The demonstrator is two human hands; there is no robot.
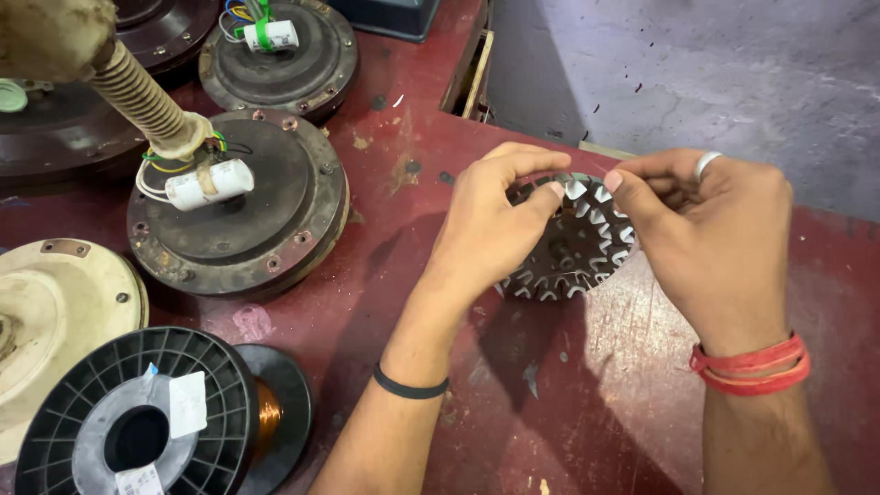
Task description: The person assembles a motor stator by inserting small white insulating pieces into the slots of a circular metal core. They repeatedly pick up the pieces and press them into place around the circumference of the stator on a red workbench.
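Your left hand (490,225) and right hand (710,229) both grip one round, toothed stator core (577,243), held tilted on edge above the dark red worktable (568,403), near its far edge. The core is dark metal with slots all around its rim; pale insulating paper strips line the slots on the upper and right side.

Left hand: fingers curled over the core's top-left rim, thumb tip pressed near the top slots, so it is clenched on the core. A black band sits on that wrist. Right hand: thumb and forefinger pinched at the top rim, just beside your left thumb, on one of the pale paper strips or the tooth by it; which of the two, cannot tell. Remaining fingers wrap behind the right rim. A silver ring on one finger, red thread bands on the wrist.

Surroundings, left of the hands: a dark, rusted round ceiling-fan motor housing (243,206) lies flat on the table with a white cylindrical capacitor (209,183) and coloured wires on top; a ribbed beige downrod sleeve (137,92) rises from its centre. A second similar housing (284,55) lies beyond it, also carrying a white capacitor. A cream-coloured housing (64,302) sits at the left edge. At near left, a black plastic spool of copper winding wire (165,412) lies on the table, well apart from the core.
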